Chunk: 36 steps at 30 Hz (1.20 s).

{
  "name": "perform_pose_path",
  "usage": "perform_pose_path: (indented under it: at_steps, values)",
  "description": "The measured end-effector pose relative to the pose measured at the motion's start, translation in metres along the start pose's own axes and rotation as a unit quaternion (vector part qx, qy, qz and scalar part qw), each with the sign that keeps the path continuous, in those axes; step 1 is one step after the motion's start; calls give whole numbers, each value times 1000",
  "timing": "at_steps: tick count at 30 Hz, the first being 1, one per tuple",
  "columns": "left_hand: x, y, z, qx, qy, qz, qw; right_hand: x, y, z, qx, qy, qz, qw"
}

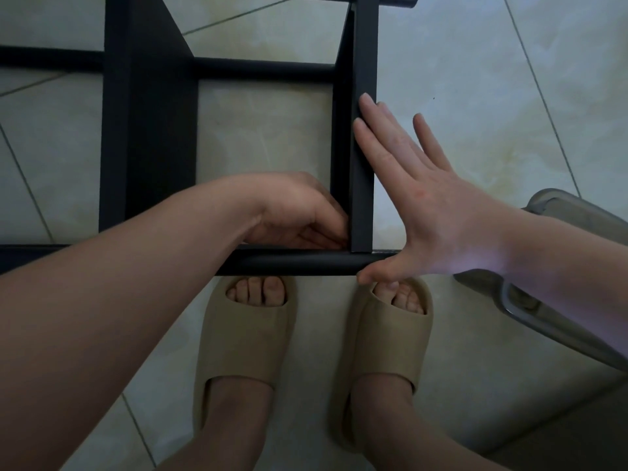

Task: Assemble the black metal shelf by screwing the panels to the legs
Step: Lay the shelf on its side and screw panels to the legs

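The black metal shelf (115, 147) lies on its side on the floor. Two round black legs run from left to right. The near leg (299, 263) is low in the view, and the far leg (265, 69) is higher up. Two flat black panels stand on their edges between the legs. The left panel (159, 124) looks wide and dark. The right panel (364, 185) looks thin (mostly its top edge faces the camera). Its near end touches the near leg and makes a square corner. Together the legs and panels make a box shape, with floor showing through the middle.
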<state>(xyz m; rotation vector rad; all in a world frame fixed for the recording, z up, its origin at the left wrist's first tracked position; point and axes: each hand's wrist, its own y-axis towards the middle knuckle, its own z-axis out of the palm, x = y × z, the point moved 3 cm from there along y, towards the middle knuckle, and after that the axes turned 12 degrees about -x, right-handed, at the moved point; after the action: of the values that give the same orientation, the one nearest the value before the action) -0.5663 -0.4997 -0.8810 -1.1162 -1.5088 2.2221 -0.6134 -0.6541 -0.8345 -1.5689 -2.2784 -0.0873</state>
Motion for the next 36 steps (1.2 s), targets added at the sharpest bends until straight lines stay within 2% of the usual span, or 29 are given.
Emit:
perform_pose_path:
  at_steps: [4, 16, 23, 31, 36]
  values:
    - [0, 4, 2, -5, 32, -9, 999, 0, 0, 0, -4, 5, -1, 1000]
    - [-17, 16, -1, 49, 165, -62, 983, -1, -1, 1, -6, 9, -1, 1000]
    - [-21, 18, -5, 89, 199, -86, 972, -1, -1, 1, -4, 7, -2, 1000]
    - [-25, 26, -4, 81, 266, -79, 957, -2, 0, 1, 1, 7, -1, 1000]
    - [-28, 26, -4, 97, 254, -79, 959, -2, 0, 3, -3, 6, -3, 1000]
